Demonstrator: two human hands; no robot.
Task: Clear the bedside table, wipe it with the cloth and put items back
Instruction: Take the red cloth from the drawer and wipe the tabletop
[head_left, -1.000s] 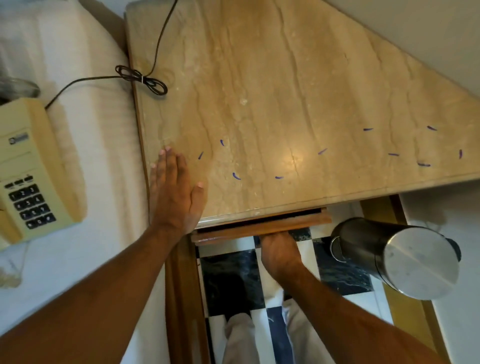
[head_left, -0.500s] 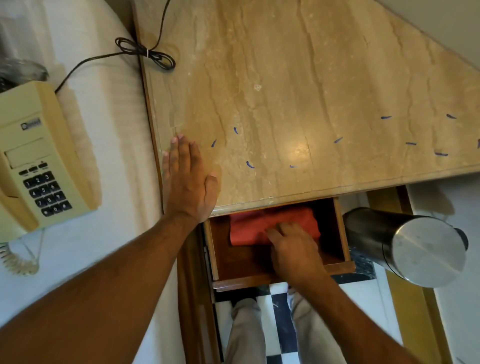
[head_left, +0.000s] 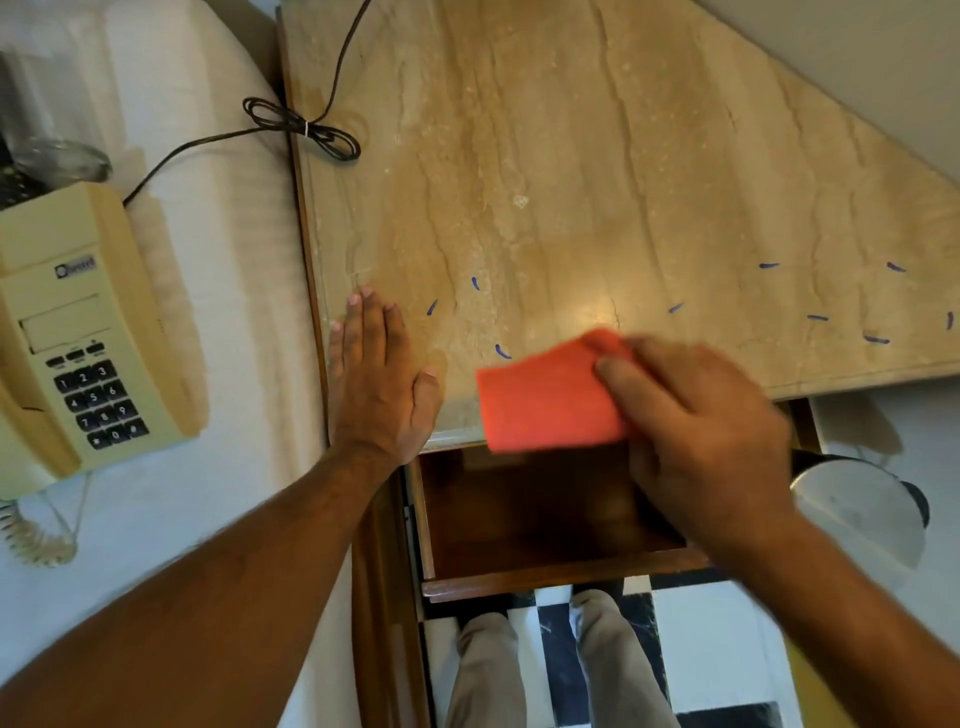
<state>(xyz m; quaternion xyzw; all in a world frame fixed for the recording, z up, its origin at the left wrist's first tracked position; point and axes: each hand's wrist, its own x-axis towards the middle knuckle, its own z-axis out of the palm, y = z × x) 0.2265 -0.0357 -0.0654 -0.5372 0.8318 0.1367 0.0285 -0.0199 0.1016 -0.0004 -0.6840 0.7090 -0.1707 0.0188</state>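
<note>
The bedside table has a bare beige marble top with small blue pen marks. My right hand grips a folded red cloth and holds it over the table's front edge, above the open wooden drawer. My left hand lies flat, fingers apart, on the table's front left corner. The cream telephone rests on the white bed to the left, and its black cord runs across the table's left edge.
A steel pedal bin stands on the floor right of the drawer. The drawer looks empty inside. A glass object lies on the bed behind the phone. My legs stand on a black and white tiled floor.
The drawer went from nearly shut to pulled out. My right hand took the red cloth out of it and lifted it up to the table's front edge. My left hand stayed put.
</note>
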